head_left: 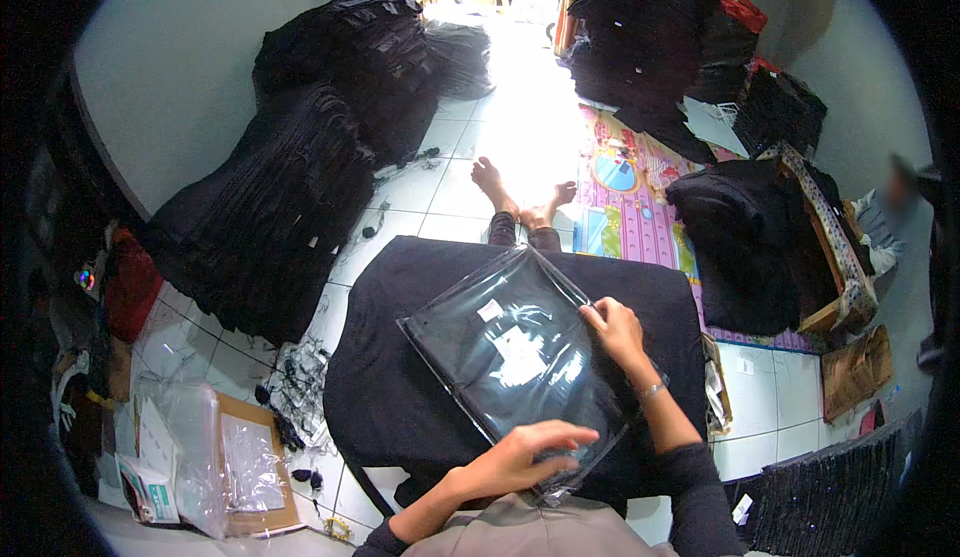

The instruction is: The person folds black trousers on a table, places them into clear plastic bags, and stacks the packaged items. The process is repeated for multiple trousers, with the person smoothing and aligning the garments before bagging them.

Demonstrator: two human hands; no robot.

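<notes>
On the floor at the left lay clear bags (200, 457); thin and slick, they could slide apart if knocked. Behind them a tall black pile (270, 187) leaned in overlapping layers, and a bump at its foot might start a slump. Thread scraps (300, 387) littered the tiles beside the table; lint carried up on a sleeve could cling to plastic.

The packet, dark cloth in clear film (515, 357), lay slantwise on the table's black cover (375, 387), its near end close to the lap. The left hand (535, 454) was open over that near end, fingers stretched; uneven pressure there could crease the film or trap air. The right hand (618, 329) bent its fingers at the right edge; whether it pinched the film I could not tell. A hard tug there might split a seam or swing the packet round on the cloth.

At the far right, a dark stack (830, 487) stood on the floor, within reach of a stray elbow.
</notes>
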